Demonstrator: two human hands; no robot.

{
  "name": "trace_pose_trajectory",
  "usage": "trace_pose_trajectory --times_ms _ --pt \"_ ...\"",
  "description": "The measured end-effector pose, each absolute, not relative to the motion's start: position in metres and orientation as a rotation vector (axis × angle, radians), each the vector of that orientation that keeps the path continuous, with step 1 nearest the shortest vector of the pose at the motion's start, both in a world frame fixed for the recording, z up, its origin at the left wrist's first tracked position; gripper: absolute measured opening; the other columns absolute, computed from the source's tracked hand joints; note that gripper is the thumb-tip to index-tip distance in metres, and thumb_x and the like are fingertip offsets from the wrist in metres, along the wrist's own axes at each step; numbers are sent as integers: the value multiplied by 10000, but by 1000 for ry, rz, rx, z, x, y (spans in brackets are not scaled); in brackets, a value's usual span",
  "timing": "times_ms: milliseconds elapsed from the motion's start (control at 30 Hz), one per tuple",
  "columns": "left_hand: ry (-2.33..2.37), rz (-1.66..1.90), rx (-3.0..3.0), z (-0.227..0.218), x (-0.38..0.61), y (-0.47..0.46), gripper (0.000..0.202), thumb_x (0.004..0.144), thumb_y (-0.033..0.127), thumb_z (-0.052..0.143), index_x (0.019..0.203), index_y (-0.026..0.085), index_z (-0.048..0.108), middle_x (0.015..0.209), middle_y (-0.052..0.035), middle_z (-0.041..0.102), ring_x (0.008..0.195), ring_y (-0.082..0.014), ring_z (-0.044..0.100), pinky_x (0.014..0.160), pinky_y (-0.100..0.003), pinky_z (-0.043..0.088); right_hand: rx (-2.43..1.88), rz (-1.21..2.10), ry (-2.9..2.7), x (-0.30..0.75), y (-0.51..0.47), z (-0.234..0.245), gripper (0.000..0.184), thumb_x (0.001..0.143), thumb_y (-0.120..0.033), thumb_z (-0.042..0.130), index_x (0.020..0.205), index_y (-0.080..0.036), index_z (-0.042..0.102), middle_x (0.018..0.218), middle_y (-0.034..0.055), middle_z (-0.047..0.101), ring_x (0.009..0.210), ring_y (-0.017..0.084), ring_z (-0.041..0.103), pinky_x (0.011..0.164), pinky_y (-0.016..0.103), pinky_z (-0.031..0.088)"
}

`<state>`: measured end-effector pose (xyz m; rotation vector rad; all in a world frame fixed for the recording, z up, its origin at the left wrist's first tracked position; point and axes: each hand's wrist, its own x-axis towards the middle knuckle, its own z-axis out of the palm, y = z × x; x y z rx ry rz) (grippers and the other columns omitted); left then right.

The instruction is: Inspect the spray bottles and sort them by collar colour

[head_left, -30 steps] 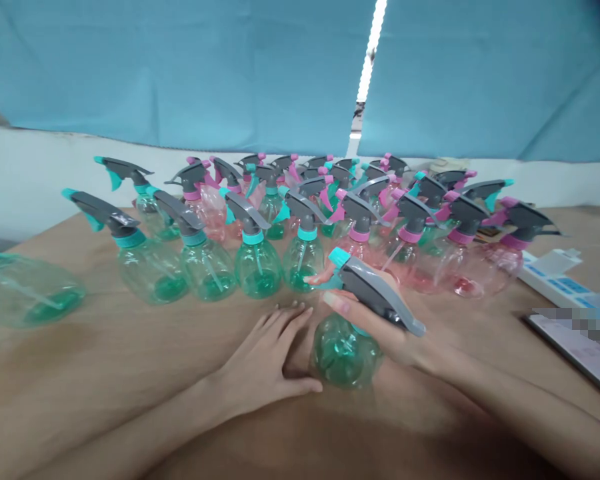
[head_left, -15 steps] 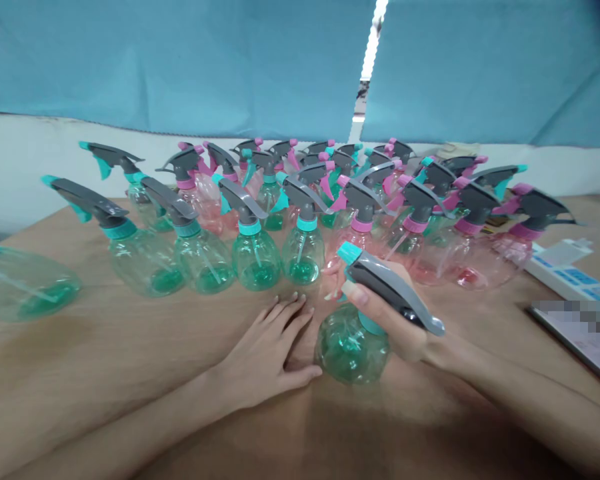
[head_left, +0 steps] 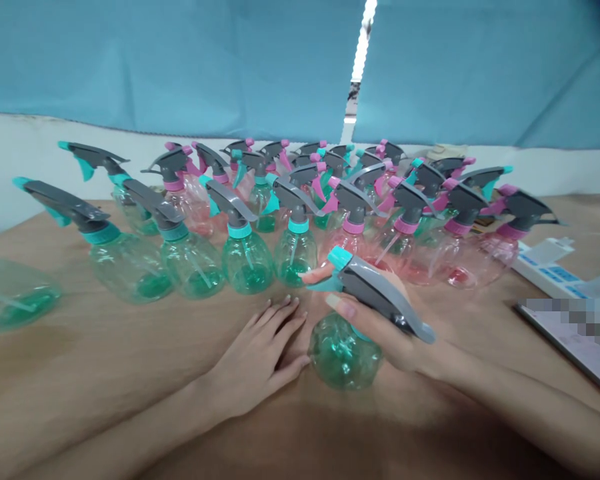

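A green spray bottle (head_left: pixel 347 357) with a grey and turquoise trigger head stands on the wooden table (head_left: pixel 145 380) close in front of me. My right hand (head_left: pixel 395 333) is closed around its neck below the head; the index finger reaches forward at the turquoise trigger. My left hand (head_left: pixel 260 357) lies flat, palm down, just left of that bottle, fingers stretched out and holding nothing. The left thumb tip is near the bottle's side; I cannot tell whether it touches. Beyond my fingers stand green spray bottles (head_left: pixel 248 263) and pink spray bottles (head_left: pixel 353 243).
Several more spray bottles crowd in rows behind. A green bottle (head_left: pixel 17 297) is cut off at the left edge. At the right lie a white and blue object (head_left: pixel 555 270) and a dark-edged flat device (head_left: pixel 570 340). A blue curtain (head_left: pixel 180 73) hangs behind the table.
My right index finger has stretched forward, and the turquoise trigger now shows swung outward. The whole view has shifted slightly, so things appear further left. My left hand stays flat on the table.
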<state>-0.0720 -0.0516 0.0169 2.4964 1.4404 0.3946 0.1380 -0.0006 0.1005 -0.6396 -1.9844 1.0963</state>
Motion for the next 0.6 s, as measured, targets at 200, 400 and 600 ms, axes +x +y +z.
trace_pose_trajectory --times_ms 200,400,600 --pt "1439 388 2517 18 -71 -51 522 948 422 514 1394 173 407 1441 -134 442 1339 -315 365 1087 -504 292 -661 1160 -1976 139 0 98 190 877 -307 565 1053 -238 590 655 -27 566 573 164 561 772 395 537" --pt "1433 393 2491 20 -70 -51 499 942 408 521 1386 197 434 1426 -121 463 1321 -335 386 1073 -525 306 -550 1303 -1892 136 0 99 249 847 -198 583 1095 -219 567 1099 48 678 946 170 681 883 340 561" --pt "1429 398 2492 22 -70 -52 500 941 404 524 1383 188 431 1423 -134 458 1317 -335 388 1064 -524 316 -476 1373 -1852 135 2 93 287 844 -185 609 1125 -224 570 1096 29 696 990 170 684 940 376 544"
